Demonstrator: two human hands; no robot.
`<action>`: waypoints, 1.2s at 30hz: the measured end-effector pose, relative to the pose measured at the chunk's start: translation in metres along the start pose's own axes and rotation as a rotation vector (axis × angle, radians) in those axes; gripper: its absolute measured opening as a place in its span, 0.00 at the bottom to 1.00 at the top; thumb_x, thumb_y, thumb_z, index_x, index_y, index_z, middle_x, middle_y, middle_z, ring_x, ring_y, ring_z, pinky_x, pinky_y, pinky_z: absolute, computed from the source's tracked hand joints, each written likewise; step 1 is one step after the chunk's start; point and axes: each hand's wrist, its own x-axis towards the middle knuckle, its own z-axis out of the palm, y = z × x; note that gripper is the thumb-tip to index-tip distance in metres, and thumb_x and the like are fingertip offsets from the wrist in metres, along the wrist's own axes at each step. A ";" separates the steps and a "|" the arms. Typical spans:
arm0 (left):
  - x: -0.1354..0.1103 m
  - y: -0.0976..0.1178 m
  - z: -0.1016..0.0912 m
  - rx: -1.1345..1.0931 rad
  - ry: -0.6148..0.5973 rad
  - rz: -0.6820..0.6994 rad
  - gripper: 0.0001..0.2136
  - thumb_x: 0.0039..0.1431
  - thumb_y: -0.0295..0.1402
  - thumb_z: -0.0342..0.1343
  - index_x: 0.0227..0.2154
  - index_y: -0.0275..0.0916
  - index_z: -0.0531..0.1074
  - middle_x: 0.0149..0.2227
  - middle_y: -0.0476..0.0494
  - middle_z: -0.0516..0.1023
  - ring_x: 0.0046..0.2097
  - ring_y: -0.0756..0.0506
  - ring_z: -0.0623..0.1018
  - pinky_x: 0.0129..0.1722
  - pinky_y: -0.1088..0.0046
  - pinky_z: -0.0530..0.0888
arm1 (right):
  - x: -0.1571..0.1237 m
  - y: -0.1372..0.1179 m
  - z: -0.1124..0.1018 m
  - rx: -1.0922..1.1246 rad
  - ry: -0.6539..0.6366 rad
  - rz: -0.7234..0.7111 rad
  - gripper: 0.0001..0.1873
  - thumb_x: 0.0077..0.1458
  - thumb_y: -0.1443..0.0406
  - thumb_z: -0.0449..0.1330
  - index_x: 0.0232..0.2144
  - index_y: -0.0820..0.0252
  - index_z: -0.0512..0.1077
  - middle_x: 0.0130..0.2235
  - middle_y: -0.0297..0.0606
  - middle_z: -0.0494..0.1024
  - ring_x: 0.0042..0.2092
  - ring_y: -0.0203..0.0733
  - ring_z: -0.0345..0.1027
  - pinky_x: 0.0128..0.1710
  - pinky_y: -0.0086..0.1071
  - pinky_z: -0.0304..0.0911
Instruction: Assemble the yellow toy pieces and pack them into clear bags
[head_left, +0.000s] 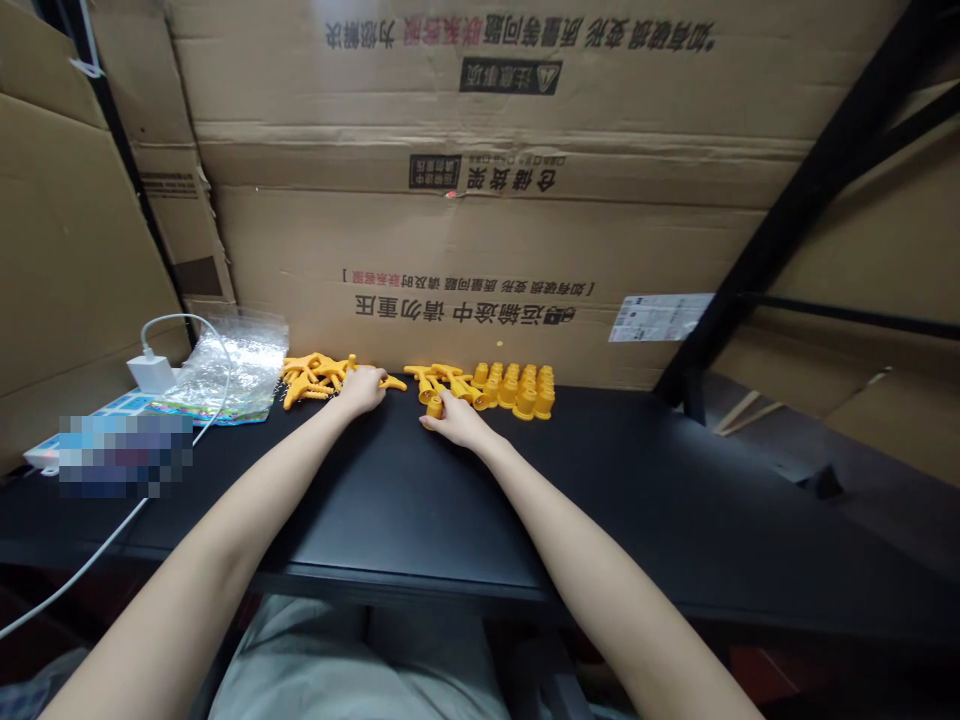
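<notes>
gripping a yellow cup (434, 408), the right hand (459, 420) is over the black worktop (405, 500), left of the cup rows (525, 403); the left hand (364, 388) is at the yellow pile (300, 388), its grip hidden.

Makeshift workshop — cardboard walls (465, 230), black worktop (637, 480)

Left hand (364, 389) is at the 3 o'clock end of a pile of yellow handled pieces (301, 390), grip unclear. Right hand (459, 420) pinches a yellow cup (434, 408). Off right hand: small yellow bunch (424, 387) at 12 o'clock, rows of upright yellow cups (526, 402) at 2 o'clock. Off left hand: clear plastic bag (232, 365) at 9 o'clock, white charger (151, 375) beyond. Black table (420, 500) below, printed cardboard (480, 230) standing at 12 o'clock.
</notes>
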 end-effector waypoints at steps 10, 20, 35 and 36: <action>0.012 0.003 0.021 -0.203 0.089 -0.160 0.11 0.51 0.22 0.52 0.38 0.37 0.72 0.39 0.36 0.77 0.49 0.36 0.73 0.52 0.52 0.64 | 0.000 -0.001 0.001 -0.015 -0.003 0.000 0.14 0.47 0.59 0.64 0.35 0.58 0.67 0.32 0.40 0.73 0.41 0.49 0.70 0.43 0.39 0.61; 0.002 0.008 -0.028 -1.577 0.487 -0.671 0.16 0.47 0.23 0.60 0.39 0.39 0.65 0.30 0.51 0.74 0.30 0.53 0.73 0.34 0.74 0.68 | -0.002 -0.009 0.002 -0.236 0.068 -0.062 0.14 0.51 0.57 0.61 0.35 0.61 0.66 0.40 0.44 0.73 0.42 0.47 0.69 0.39 0.37 0.62; -0.050 0.028 -0.028 -1.754 0.204 -0.626 0.17 0.40 0.22 0.61 0.37 0.37 0.68 0.26 0.49 0.77 0.26 0.53 0.76 0.28 0.79 0.68 | 0.004 0.002 0.013 -0.186 0.273 -0.355 0.11 0.53 0.67 0.56 0.41 0.60 0.69 0.42 0.45 0.73 0.47 0.48 0.67 0.47 0.43 0.62; -0.051 0.028 -0.028 -1.750 0.203 -0.620 0.17 0.40 0.22 0.61 0.37 0.37 0.68 0.26 0.49 0.77 0.26 0.53 0.76 0.28 0.79 0.68 | 0.004 0.002 0.013 -0.190 0.276 -0.351 0.11 0.53 0.67 0.56 0.41 0.60 0.69 0.43 0.45 0.73 0.47 0.49 0.67 0.47 0.43 0.62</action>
